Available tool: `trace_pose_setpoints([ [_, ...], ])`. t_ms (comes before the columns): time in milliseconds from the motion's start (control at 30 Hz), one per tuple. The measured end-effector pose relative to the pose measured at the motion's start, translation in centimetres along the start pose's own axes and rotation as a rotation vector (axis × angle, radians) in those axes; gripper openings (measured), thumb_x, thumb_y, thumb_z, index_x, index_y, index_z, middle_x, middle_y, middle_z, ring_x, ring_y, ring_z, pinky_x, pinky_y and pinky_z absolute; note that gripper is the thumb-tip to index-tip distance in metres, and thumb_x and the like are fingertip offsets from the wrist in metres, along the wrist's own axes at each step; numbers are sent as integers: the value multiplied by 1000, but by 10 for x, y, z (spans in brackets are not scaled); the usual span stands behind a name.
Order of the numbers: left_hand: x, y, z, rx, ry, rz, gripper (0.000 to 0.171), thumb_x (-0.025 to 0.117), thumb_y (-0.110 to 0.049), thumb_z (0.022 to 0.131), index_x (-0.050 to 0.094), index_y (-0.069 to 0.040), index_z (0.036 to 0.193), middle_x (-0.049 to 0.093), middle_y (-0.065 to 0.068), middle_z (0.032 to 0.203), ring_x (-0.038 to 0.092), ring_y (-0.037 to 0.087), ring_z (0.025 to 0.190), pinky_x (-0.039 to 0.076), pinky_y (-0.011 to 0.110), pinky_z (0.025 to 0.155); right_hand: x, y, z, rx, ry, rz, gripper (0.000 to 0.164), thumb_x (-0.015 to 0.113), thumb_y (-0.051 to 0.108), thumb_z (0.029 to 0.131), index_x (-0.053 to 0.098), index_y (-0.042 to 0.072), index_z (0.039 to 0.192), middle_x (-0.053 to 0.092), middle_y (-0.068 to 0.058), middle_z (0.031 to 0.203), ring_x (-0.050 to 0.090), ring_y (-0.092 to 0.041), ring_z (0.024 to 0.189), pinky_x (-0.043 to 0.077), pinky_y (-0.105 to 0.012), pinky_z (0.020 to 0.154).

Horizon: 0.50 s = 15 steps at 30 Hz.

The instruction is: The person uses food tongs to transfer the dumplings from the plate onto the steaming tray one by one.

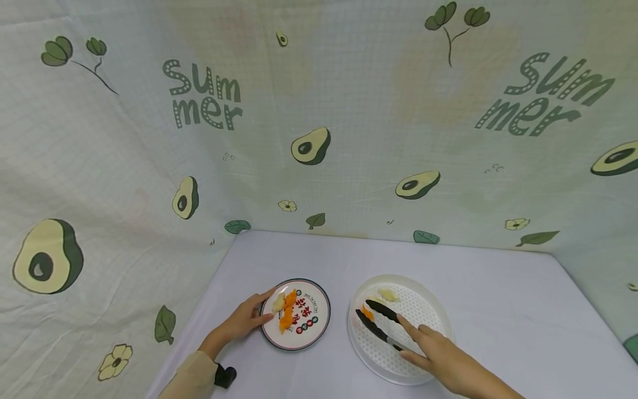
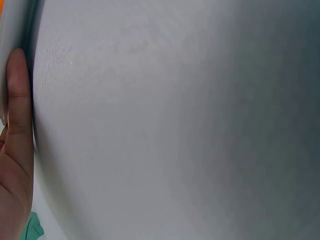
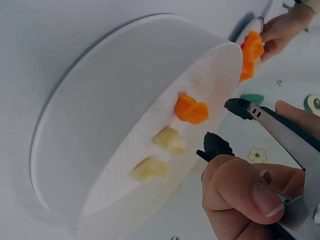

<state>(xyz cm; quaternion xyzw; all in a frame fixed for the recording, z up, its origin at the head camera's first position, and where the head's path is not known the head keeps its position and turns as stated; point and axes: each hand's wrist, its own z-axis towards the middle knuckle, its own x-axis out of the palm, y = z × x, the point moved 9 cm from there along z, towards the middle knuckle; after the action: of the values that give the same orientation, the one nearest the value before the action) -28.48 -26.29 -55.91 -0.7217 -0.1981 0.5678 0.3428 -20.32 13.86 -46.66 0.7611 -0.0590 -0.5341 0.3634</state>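
My left hand holds the left rim of a small white plate with a dark edge and red lettering. Orange pieces and a pale yellow piece lie on that plate. My right hand grips metal tongs with black tips, which stand apart over a white round tub. Inside the tub are an orange piece and two pale yellow pieces. In the right wrist view the tong tips hold nothing. The left wrist view shows a finger along the plate's edge.
Both dishes stand on a white tabletop, the plate left of the tub with a narrow gap between. A pale cloth printed with avocados hangs behind and at the sides. A dark wrist strap sits at my left sleeve.
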Motion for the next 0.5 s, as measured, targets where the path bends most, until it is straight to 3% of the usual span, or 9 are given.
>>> trace_pose_setpoints([
  [400, -2, -2, 0, 7, -9, -13, 70, 70, -30, 95, 38, -17, 155, 46, 4, 93, 44, 17, 71, 37, 26, 59, 8, 37, 10, -84, 14, 32, 79, 53, 53, 99, 31, 3, 156, 60, -7, 108, 59, -26, 105, 48, -51, 88],
  [500, -1, 0, 0, 5, -6, -16, 70, 70, -31, 94, 38, -18, 155, 46, 4, 94, 44, 16, 70, 37, 26, 59, 13, 49, 13, -104, 16, 21, 79, 52, 54, 99, 30, 4, 156, 60, -9, 112, 59, -26, 105, 48, -50, 88],
])
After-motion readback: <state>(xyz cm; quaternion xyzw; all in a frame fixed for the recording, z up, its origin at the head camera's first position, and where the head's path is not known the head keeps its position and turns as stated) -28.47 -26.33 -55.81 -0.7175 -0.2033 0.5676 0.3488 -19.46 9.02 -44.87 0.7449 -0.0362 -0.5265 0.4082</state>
